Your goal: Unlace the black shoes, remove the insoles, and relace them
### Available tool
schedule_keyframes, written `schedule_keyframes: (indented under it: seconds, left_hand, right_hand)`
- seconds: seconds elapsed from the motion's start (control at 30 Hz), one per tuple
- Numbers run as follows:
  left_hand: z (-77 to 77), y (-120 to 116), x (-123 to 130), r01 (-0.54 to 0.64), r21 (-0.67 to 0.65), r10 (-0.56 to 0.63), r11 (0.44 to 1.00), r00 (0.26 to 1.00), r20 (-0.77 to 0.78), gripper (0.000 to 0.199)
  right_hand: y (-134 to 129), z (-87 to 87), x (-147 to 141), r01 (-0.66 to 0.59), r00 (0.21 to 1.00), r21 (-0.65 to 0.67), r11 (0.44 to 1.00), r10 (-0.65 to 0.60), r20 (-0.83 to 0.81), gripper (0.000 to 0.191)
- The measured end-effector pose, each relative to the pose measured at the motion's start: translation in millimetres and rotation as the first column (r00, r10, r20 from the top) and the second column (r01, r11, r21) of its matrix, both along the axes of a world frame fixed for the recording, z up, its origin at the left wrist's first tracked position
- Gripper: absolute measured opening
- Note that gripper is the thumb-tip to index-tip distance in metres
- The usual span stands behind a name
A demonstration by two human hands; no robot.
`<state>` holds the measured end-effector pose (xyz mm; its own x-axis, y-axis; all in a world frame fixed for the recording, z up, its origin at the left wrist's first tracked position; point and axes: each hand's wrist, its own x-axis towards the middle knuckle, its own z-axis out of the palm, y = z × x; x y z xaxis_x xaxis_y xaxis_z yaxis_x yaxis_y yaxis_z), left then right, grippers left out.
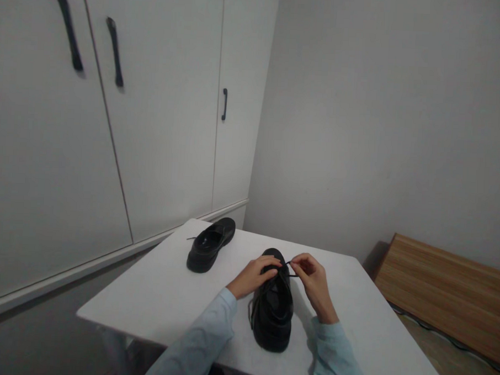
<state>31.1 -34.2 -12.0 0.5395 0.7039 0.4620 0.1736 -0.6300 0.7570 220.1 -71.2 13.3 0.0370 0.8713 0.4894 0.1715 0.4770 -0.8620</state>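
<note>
A black lace-up shoe (272, 321) stands on the white table (162, 294), its heel toward me and its toe pointing away. My left hand (257, 273) rests on the front of this shoe from the left, its fingers over the lacing. On the right side, my right hand (310, 276) pinches a thin black shoelace (288, 263) between thumb and finger, beside the shoe's upper. Another length of lace hangs in a loop along the shoe's left side. The second black shoe (206, 252) stands near the table's far left corner, a lace end sticking out leftward.
White cabinets (161, 123) with dark handles run along the left, close to the table's far left edge. A grey wall (360, 131) rises behind. At the right, a wooden board (444, 290) stands beyond the table, with a dark cable along its lower edge.
</note>
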Motion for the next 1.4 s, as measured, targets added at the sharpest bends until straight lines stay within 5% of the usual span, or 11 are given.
schedule_keyframes:
  seconds: [0.27, 0.77, 0.93, 1.13, 1.4]
  left_hand:
    - [1.0, -1, 0, 0.000, 0.007, 0.000, 1.000, 1.000, 0.005, 0.030]
    - [-0.5, 0, -1, 0.023, -0.044, -0.020, 0.999, 0.997, 0.070, 0.029]
    - [1.8, 2, -2, -0.050, -0.001, 0.050, 0.999, 0.993, 0.106, 0.023]
    - [6.9, 1, -6, -0.207, 0.071, 0.209, 0.976, 0.977, -0.025, 0.021]
    - [5.2, 2, -6, -0.163, 0.033, 0.163, 0.986, 0.986, -0.027, 0.019]
  right_hand:
    - [-1, -3.8, 2, 0.161, 0.962, 0.091, 0.983, -0.176, 0.206, 0.009]
    - [9, -9.0, 12, 0.211, 0.872, 0.160, 0.964, -0.260, 0.415, 0.013]
    - [8, -9.9, 14, 0.077, 0.886, 0.061, 0.995, -0.097, 0.454, 0.023]
    - [3, -13.5, 11, -0.151, 0.851, -0.097, 0.984, 0.179, 0.494, 0.057]
    - [5, -18.6, 10, -0.163, 0.836, -0.163, 0.973, 0.224, 0.501, 0.061]
